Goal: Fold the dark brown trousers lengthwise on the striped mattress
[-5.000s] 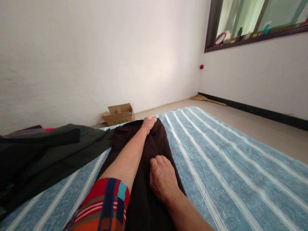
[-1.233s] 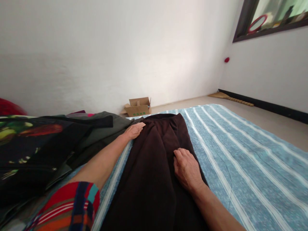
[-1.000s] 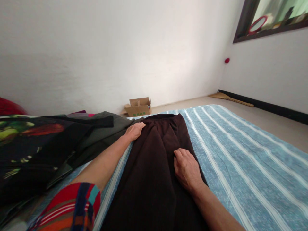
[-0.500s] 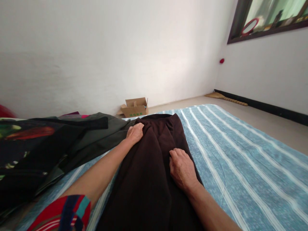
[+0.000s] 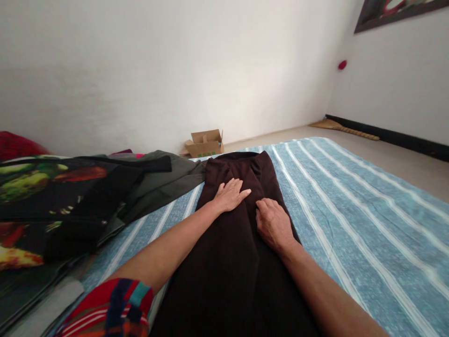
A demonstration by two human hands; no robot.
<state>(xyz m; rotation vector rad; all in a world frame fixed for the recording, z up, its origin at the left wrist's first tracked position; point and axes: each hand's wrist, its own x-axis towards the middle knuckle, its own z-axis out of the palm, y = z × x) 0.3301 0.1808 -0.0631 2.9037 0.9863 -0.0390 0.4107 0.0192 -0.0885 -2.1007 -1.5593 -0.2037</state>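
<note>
Dark brown trousers (image 5: 224, 262) are stretched out lengthwise in front of me, their gathered waist at the far end. My left hand (image 5: 231, 194) rests flat on the upper part of the cloth, a little below the waist, with fingers extended and the thumb apart. Close by on the right, my right hand (image 5: 274, 223) has its fingers curled into the fabric near the side edge. The fingertips are partly hidden, but they appear to grip the cloth. Under the trousers lies a blue bedsheet (image 5: 329, 196) with white stripes.
To the left, a pile holds a black patterned garment (image 5: 77, 206) and a grey-green garment (image 5: 164, 180). Beyond the sheet's far edge stands an open cardboard box (image 5: 205, 144). A straw broom (image 5: 345, 127) lies on the floor by the right wall.
My left hand has let go of the left side of the waist and moved right and nearer, onto the cloth. My right hand stays on the trousers. The view has shifted slightly.
</note>
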